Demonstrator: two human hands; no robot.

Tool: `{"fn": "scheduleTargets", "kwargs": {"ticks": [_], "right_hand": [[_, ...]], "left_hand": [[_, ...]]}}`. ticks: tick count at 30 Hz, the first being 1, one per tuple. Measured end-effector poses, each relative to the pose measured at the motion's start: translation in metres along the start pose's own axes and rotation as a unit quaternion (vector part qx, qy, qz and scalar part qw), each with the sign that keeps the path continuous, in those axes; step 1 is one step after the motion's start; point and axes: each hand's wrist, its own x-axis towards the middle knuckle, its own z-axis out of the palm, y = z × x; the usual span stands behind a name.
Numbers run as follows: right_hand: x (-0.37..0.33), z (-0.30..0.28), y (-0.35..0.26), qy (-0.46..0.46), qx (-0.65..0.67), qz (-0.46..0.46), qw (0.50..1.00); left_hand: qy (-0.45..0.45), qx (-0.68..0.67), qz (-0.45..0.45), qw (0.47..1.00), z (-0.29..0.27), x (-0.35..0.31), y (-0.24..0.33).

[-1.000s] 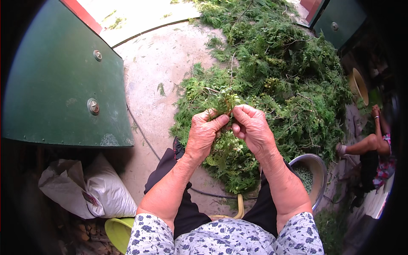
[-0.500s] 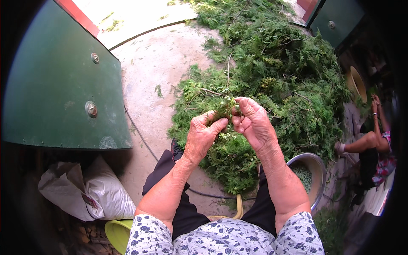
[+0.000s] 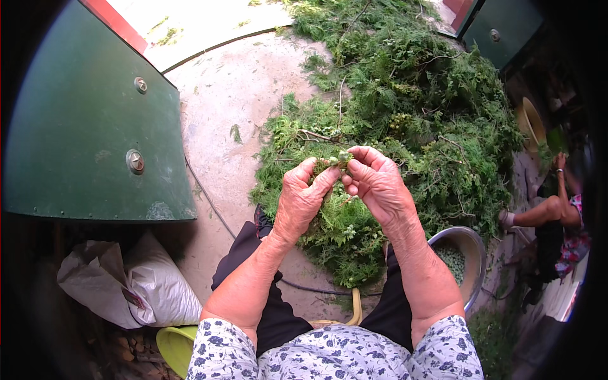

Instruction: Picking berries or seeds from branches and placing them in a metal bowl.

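Observation:
My left hand (image 3: 301, 201) is closed, pinching a small conifer sprig (image 3: 333, 161) between thumb and forefinger. At the sprig's tip sit a few pale green cones (image 3: 344, 156). My right hand (image 3: 381, 189) meets it there, thumb and forefinger closed on the cones, the other fingers curled. Under and beyond both hands spreads a large heap of green conifer branches (image 3: 405, 120). By my right forearm stands a metal basin (image 3: 482, 269) with many small pale green cones (image 3: 451, 261) in it.
To the left is a green metal door (image 3: 82, 126). Below it lie white sacks (image 3: 158, 285) and a yellow-green basin (image 3: 174, 348). A dark cable (image 3: 212, 206) crosses the concrete floor. At far right another person (image 3: 557, 215) sits near a tan basin (image 3: 532, 123).
My right thumb and forefinger have closed on the cones at the sprig's tip. The sprig has turned so its cones show more. The other person's hands have shifted slightly.

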Motion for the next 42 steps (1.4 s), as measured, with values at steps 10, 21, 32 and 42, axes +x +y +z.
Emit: {"fn": "scheduleTargets", "kwargs": {"ticks": [10, 21, 32, 42], "right_hand": [[-0.005, 0.015, 0.011, 0.126, -0.195, -0.166, 0.958], [0.000, -0.002, -0.019, 0.001, 0.074, -0.036, 0.997], [-0.012, 0.018, -0.006, -0.012, -0.351, -0.101, 0.931], [-0.006, 0.007, -0.004, 0.013, 0.012, -0.009, 1.000]], "left_hand": [[0.025, -0.009, -0.012, 1.000, 0.007, -0.003, -0.003], [0.070, 0.130, 0.100, 0.984, 0.004, -0.006, 0.002], [-0.005, 0.147, 0.085, 0.986, -0.002, -0.004, 0.003], [0.028, -0.075, -0.060, 0.995, 0.001, -0.002, 0.002]]}}
